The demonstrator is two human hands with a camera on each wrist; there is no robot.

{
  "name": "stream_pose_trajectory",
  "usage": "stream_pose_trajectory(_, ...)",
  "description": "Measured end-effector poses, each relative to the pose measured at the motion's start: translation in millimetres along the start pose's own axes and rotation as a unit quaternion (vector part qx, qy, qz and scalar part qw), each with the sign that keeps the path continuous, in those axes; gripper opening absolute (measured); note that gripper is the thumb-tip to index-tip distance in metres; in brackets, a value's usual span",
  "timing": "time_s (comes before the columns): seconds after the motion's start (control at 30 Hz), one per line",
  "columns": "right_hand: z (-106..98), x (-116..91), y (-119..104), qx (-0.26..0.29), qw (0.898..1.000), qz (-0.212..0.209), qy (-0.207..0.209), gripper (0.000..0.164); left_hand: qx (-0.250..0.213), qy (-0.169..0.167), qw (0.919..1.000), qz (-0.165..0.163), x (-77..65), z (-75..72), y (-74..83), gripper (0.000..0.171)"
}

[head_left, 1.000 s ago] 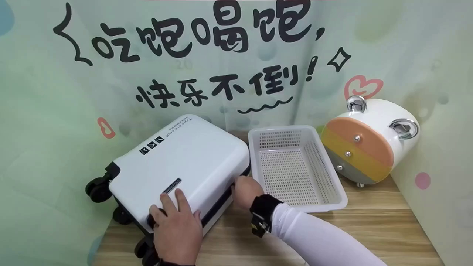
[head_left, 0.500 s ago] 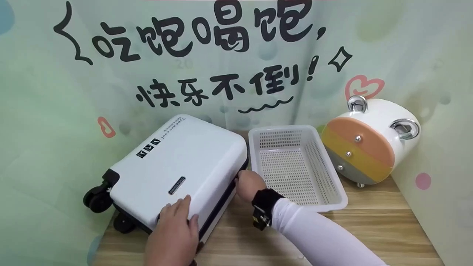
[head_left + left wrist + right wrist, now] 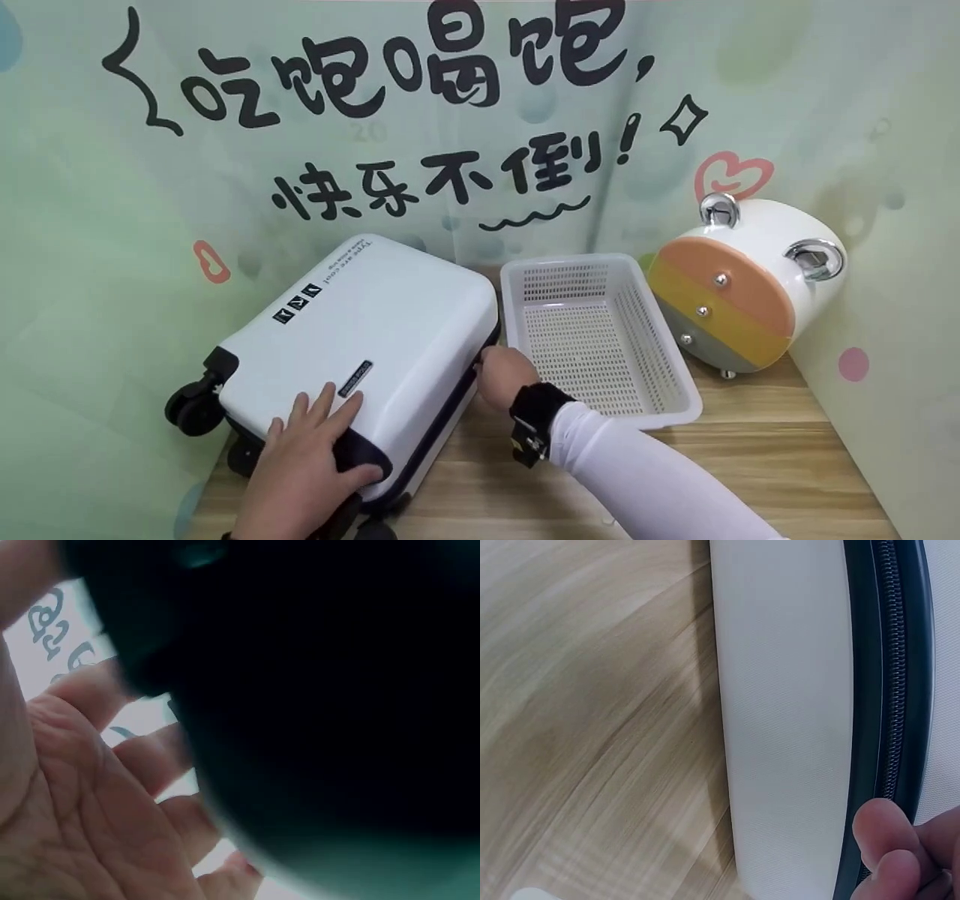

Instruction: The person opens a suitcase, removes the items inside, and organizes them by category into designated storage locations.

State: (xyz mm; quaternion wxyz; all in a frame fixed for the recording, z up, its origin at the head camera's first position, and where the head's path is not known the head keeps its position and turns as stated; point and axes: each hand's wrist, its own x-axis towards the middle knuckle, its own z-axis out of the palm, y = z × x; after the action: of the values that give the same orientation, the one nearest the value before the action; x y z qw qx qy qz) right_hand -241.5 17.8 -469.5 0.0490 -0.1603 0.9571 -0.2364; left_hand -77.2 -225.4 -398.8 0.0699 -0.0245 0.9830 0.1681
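Suitcase (image 3: 375,337): left hand (image 3: 302,456) has shifted leftward, grip spread against it, likely bracing; right hand (image 3: 507,379), grip pinching at zipper (image 3: 892,682), pull hidden.

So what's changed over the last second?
The white hard-shell suitcase turned slightly, its wheeled near corner swinging rightward. The left hand shifted left, its fingers spread by that corner. The right hand stays at the black zipper; the white perforated plastic basket and white drum-shaped container with striped end stayed put.
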Motion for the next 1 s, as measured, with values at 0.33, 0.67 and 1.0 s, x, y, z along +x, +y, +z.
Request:
stream_pose_trajectory(0.33, 2, 0, -1, -0.014, 1.0, -0.004, 0.018, 0.021, 0.031, 0.012, 0.9994, 0.003, 2.7, 3.6, 3.9, 0.105)
stream_pose_trajectory(0.67, 5, -4, -3, -0.011, 1.0, -0.015, 0.005, 0.02, 0.049, 0.041, 0.9979, 0.011, 1.2, 7.5, 4.9, 0.102)
stream_pose_trajectory(1.0, 10, -6, -4, -0.012, 0.999, -0.034, 0.011, 0.021, 0.07, 0.086, 0.9938, 0.01, 3.3, 16.9, 22.2, 0.098)
